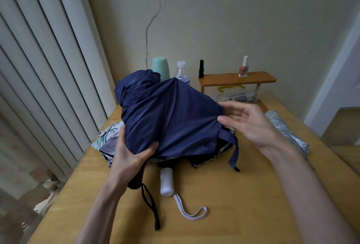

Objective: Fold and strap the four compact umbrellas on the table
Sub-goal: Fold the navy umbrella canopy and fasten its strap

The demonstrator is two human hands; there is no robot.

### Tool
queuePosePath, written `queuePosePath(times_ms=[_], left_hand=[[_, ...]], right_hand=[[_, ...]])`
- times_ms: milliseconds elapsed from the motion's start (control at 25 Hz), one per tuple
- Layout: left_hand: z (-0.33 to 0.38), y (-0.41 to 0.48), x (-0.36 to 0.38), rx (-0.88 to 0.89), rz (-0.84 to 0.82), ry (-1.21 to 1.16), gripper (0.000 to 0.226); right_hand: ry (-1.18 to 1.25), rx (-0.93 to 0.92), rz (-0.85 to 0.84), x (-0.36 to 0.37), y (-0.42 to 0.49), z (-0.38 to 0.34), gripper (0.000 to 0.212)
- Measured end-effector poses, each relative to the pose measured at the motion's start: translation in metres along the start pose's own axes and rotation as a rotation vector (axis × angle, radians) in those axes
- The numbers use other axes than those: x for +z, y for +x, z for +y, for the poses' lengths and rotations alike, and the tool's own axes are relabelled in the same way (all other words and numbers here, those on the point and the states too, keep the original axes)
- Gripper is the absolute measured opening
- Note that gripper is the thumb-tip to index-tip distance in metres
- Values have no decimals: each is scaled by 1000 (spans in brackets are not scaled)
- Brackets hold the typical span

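A navy blue compact umbrella [169,113] is held loose and unfolded above the wooden table [224,214]. My left hand [132,152] grips its cloth near the black handle [136,179], whose black wrist loop trails toward me. My right hand [247,121] pinches the canopy's right edge between thumb and fingers; the umbrella's strap [233,152] dangles below. Underneath lies another umbrella with a white handle [167,182] and white loop. A leaf-patterned umbrella [106,138] sticks out at the left. A silver umbrella [288,130] lies at the right.
At the back stand a mint green cup [161,68], a water bottle [182,74], and a small wooden shelf [235,79] with a black bottle and a pink nail polish bottle. Vertical blinds run along the left; the table's left edge drops off.
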State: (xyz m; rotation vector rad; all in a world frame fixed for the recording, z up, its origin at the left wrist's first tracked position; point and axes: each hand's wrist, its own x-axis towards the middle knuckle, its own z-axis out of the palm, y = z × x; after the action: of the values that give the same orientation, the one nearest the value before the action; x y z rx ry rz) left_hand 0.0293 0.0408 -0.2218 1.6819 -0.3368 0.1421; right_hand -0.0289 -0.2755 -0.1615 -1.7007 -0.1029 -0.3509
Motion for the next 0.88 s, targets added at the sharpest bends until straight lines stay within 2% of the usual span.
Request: queuePosePath(times_ms=[80, 160, 240, 320, 440, 560, 680, 720, 800, 880], left_hand=[[2, -2, 6, 24, 41, -18, 74], [1, -2, 9, 22, 83, -20, 73], [0, -2, 9, 22, 94, -18, 75], [-1, -2, 7, 22, 92, -16, 78], [0, -2, 8, 29, 71, 1, 79], [1, -2, 10, 19, 63, -2, 79], [-2, 0, 10, 23, 69, -11, 82], [-3, 0, 10, 25, 68, -20, 84], [-5, 2, 9, 21, 92, -49, 86], [-6, 4, 7, 24, 129, -66, 89]], right_hand=[[66, -12, 31, 12, 1, -3, 52], [202, 21, 50, 22, 1, -4, 62], [275, 57, 39, 29, 1, -4, 63], [251, 110, 27, 34, 2, -2, 47], [102, 183, 151, 33, 3, -2, 21], [89, 147, 257, 32, 4, 0, 8], [62, 18, 361, 40, 5, 1, 16], [111, 12, 350, 41, 6, 2, 18], [216, 117, 238, 41, 5, 2, 17], [118, 204, 151, 39, 4, 6, 13]])
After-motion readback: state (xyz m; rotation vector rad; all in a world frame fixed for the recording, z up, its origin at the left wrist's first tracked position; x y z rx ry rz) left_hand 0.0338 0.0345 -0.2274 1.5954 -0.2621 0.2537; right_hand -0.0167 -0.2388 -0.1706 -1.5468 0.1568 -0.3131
